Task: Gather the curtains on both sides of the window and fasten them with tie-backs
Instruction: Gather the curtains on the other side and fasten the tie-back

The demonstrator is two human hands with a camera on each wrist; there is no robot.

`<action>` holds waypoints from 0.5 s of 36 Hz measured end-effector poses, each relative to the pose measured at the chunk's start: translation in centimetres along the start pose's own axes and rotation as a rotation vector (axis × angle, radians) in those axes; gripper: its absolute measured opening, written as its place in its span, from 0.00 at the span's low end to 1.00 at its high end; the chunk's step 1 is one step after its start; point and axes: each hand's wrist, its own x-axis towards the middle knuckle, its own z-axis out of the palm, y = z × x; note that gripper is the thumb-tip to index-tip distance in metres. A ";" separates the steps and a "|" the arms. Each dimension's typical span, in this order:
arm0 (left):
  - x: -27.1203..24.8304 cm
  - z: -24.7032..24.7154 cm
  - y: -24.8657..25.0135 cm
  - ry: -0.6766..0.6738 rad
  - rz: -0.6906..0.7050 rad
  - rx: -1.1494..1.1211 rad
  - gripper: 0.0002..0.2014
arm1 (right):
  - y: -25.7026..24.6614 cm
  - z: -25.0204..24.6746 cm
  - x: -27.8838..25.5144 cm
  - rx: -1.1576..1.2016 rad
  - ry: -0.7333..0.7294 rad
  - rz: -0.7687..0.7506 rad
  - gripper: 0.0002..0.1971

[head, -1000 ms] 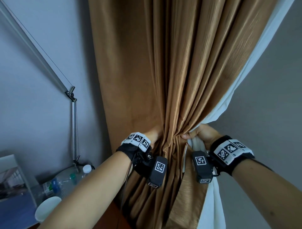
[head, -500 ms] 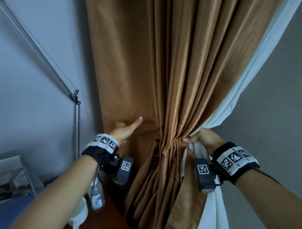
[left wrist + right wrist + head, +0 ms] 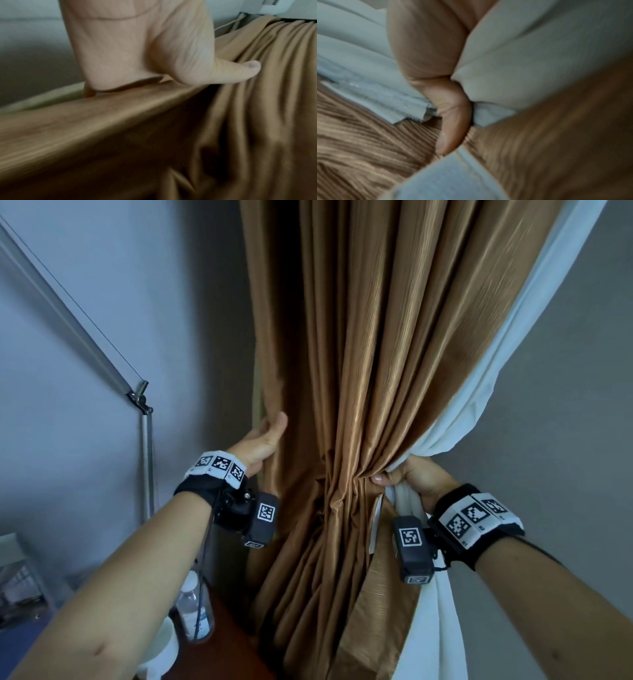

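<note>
A brown curtain point(image 3: 359, 364) hangs in folds, with a white lining point(image 3: 486, 385) along its right side. My right hand point(image 3: 407, 479) grips the gathered waist of curtain and lining together. In the right wrist view the thumb of that hand point(image 3: 452, 121) presses across brown cloth point(image 3: 368, 148) and white cloth point(image 3: 530, 60). My left hand point(image 3: 265, 436) holds the curtain's left edge, higher up than the right hand. In the left wrist view its thumb point(image 3: 240, 73) lies on the front of the fabric point(image 3: 257, 121). Its fingers are hidden behind the fold. No tie-back shows.
A metal lamp arm point(image 3: 146, 460) stands against the wall at the left. Below my left forearm a water bottle point(image 3: 195, 611) and a white cup point(image 3: 164, 648) stand on a wooden tabletop point(image 3: 226, 655). A grey wall point(image 3: 565, 405) lies to the right.
My left hand let go of the gathered bunch, swung out to the left and rose to take the curtain's left edge. My right hand kept its grip on the bunch.
</note>
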 end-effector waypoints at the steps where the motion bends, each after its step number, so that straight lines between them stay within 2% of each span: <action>1: -1.1 1.0 0.5 -0.066 0.014 0.033 0.86 | -0.2 0.2 -0.1 -0.006 0.001 0.002 0.20; 4: -3.9 3.5 1.7 -0.220 0.077 0.089 0.92 | -0.3 0.5 -0.1 -0.020 0.011 -0.009 0.20; 6: -4.6 4.9 1.4 -0.310 0.149 0.115 0.86 | -0.3 0.5 -0.2 -0.005 0.026 0.007 0.22; 7: -4.5 5.4 1.1 -0.349 0.189 0.095 0.76 | -0.3 0.5 -0.2 0.003 0.031 0.019 0.23; 10: -4.0 7.0 0.2 -0.344 0.197 0.082 0.38 | -0.3 0.6 -0.5 0.005 0.022 0.029 0.26; 11: -3.9 7.5 0.1 -0.334 0.213 0.099 0.30 | -0.3 0.6 -0.7 -0.001 0.015 0.028 0.28; 12: -4.0 8.0 0.0 -0.325 0.234 0.113 0.26 | -0.2 0.6 -0.8 -0.004 0.006 0.018 0.30; 18: -4.1 9.4 -0.7 -0.182 0.314 0.088 0.28 | -0.4 0.7 -2.0 -0.044 0.010 -0.029 0.33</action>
